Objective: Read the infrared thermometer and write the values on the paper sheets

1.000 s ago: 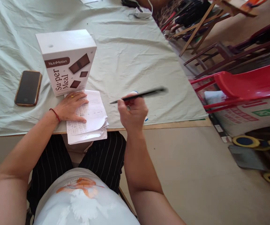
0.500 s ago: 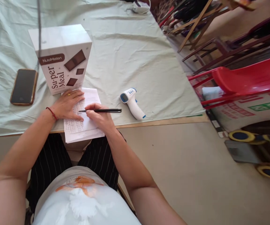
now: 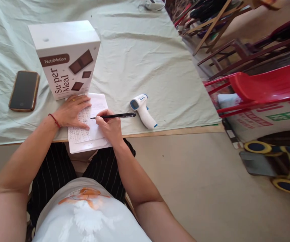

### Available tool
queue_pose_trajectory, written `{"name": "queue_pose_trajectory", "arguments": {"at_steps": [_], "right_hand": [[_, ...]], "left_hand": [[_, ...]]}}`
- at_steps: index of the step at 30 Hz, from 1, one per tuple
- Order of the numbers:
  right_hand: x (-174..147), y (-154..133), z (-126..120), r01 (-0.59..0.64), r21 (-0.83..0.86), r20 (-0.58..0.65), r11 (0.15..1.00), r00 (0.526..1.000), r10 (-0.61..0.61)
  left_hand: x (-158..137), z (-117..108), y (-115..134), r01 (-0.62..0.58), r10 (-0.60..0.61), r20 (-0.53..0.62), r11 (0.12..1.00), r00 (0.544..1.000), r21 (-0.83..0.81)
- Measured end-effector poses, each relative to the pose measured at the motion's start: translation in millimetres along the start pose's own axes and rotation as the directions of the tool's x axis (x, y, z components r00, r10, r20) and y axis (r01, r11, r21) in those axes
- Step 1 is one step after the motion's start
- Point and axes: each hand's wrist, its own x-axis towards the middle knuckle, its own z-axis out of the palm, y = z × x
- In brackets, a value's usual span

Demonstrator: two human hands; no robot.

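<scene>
My left hand lies flat with its fingers spread on the left part of a stack of white paper. Rows of small handwriting cover part of the top sheet. Between the fingertips of my right hand is a black pen, its tip at the paper just right of my left hand. A white box printed with chocolate pieces stands upright behind the paper, close to my left fingertips. Right of the pen, a white and blue infrared thermometer rests on the cloth.
A phone in a brown case lies left of the box on the pale green tablecloth. At the far edge sits a small white device with a cord. A red plastic chair stands beside the table's right side.
My right hand and the pen have shifted slightly to the right over the paper. The left hand keeps its place on the sheet. The whole view has moved a little.
</scene>
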Motion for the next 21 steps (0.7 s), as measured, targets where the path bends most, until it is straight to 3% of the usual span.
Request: {"name": "queue_pose_trajectory", "arguments": {"at_steps": [10,21], "right_hand": [[-5.5,13.9,9.6,0.135,-0.027,-0.017,0.991,0.991,-0.135],[-3.9,16.2,9.4,0.157,-0.097,0.012,0.983,0.988,-0.156]], "left_hand": [[-0.3,-0.4,0.4,0.001,-0.001,-0.004,1.000,1.000,0.007],[0.5,0.4,-0.2,-0.003,0.003,-0.014,1.000,1.000,0.008]]}}
